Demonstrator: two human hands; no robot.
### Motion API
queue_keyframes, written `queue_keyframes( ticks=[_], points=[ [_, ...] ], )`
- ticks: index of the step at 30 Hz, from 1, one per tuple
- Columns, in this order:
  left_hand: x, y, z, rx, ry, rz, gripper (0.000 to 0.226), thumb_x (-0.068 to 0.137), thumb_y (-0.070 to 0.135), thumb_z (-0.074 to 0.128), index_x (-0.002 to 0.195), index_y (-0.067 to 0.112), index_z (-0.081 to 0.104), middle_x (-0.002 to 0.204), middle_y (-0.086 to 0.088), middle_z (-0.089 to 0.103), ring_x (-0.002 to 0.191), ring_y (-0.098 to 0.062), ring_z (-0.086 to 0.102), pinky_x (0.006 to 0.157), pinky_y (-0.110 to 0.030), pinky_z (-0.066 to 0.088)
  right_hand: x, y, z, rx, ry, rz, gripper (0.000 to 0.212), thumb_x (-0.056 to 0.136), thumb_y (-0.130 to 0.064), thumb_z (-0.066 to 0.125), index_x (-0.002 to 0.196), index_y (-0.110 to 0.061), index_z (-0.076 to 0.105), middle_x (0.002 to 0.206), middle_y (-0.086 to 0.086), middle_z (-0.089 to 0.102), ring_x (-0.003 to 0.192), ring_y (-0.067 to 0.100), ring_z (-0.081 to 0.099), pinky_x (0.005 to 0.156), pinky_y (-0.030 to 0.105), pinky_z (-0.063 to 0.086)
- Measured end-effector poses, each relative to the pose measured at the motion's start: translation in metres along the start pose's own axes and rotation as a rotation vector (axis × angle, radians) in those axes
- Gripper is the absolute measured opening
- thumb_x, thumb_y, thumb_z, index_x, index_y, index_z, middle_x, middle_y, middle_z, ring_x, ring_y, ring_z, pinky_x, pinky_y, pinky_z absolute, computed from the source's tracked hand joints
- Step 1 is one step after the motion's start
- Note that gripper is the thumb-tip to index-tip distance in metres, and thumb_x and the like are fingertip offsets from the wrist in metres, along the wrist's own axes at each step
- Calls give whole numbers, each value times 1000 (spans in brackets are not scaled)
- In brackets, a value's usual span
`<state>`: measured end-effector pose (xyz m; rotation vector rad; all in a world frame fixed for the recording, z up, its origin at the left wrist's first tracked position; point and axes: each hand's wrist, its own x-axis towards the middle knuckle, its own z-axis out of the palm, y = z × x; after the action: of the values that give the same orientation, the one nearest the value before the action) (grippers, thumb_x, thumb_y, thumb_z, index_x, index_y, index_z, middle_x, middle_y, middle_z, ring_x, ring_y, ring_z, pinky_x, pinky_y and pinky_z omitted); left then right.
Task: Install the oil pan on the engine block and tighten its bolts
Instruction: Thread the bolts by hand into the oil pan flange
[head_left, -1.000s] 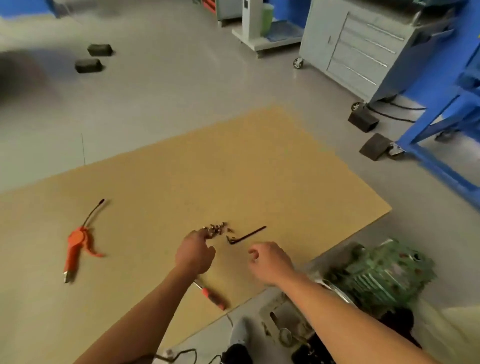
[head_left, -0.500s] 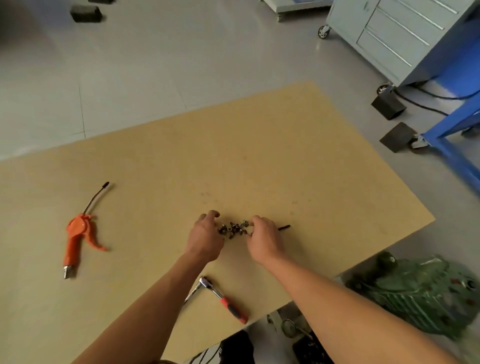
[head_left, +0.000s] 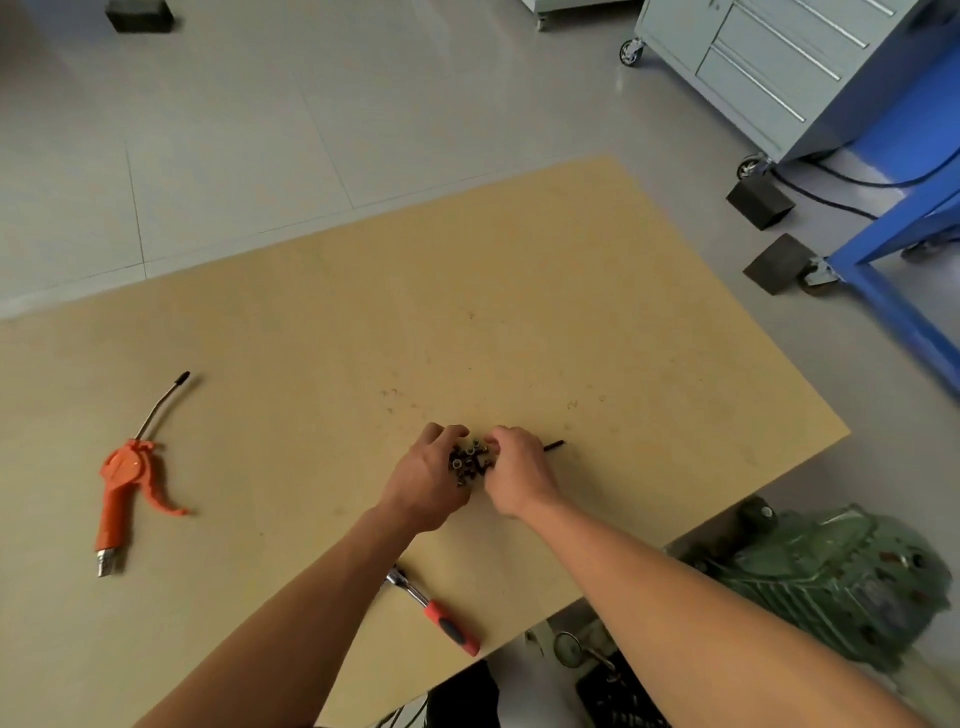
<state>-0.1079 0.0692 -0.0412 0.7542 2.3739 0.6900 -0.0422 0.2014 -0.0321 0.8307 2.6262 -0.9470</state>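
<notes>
A small heap of dark bolts (head_left: 469, 462) lies on the wooden board (head_left: 571, 322). My left hand (head_left: 423, 480) curls its fingers round the heap from the left. From the right, my right hand (head_left: 517, 473) closes its fingertips on the same bolts. The two hands almost meet over the pile. The green engine block (head_left: 831, 571) sits on the floor at the lower right, beside the board. A black hex key (head_left: 554, 445) pokes out from under my right hand. No oil pan is in view.
A red-handled ratchet (head_left: 434, 608) lies near the board's front edge under my left forearm. An orange air blow gun (head_left: 122, 483) lies at the left. A grey wheeled drawer cabinet (head_left: 769, 62), a blue frame (head_left: 893, 306) and dark floor blocks (head_left: 761, 202) stand at the right.
Both hands have closed in on the bolts and bunched them into a tighter heap between them. The camera has tilted down and nearer to the board.
</notes>
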Motion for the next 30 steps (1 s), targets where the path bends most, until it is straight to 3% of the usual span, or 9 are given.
queue_keyframes(
  ticks=[3,6,10,13,18,21,25,30],
  points=[
    [-3,-6,4,201,102,103,71,81,41,71,144,24,43,137,-2,44,119,-24,50,91,-36,51,3,2,-1,-60,-6,-31,45,87,-5,65,131,-13,59,125,8,57,115,25,57,97,34,49],
    [-4,-18,5,401,210,264,73,81,55,64,142,17,48,137,-8,49,114,-29,51,93,-42,48,6,4,-2,-80,-10,-52,44,88,-4,64,131,-14,60,124,7,56,115,24,56,96,34,48],
    [10,-30,8,514,233,484,71,85,58,52,135,8,55,127,-10,59,102,-31,58,85,-41,48,14,5,-4,-96,22,-63,26,89,-6,62,115,-10,66,115,10,65,106,27,60,89,33,49],
    [26,-26,10,517,219,566,69,88,55,54,137,7,55,125,-10,62,101,-29,59,82,-41,49,18,6,-5,-63,40,-37,20,88,-10,66,108,-11,66,107,9,70,97,28,65,81,32,52],
    [40,-23,12,469,234,608,62,90,55,58,130,8,59,120,-8,62,97,-27,58,79,-40,50,15,11,-3,127,27,-16,30,87,0,61,113,-13,64,94,-2,71,89,19,66,83,31,54],
    [42,-26,14,458,242,650,49,92,54,56,118,14,62,114,-6,60,92,-26,56,75,-39,48,13,15,-4,180,-22,0,55,88,2,60,140,-14,49,94,-6,66,91,15,63,88,25,52],
    [44,-29,15,460,242,730,40,98,52,52,111,16,63,108,-4,59,88,-24,54,73,-37,48,10,23,-11,110,-55,-69,73,87,0,64,152,-16,34,98,-5,68,94,14,62,91,25,48],
    [44,-31,14,487,216,794,35,98,42,50,114,15,65,106,-5,59,86,-25,55,72,-39,49,11,26,-25,-87,-72,-199,68,90,1,54,151,-22,35,104,-1,65,98,19,57,94,35,48]
  ],
)
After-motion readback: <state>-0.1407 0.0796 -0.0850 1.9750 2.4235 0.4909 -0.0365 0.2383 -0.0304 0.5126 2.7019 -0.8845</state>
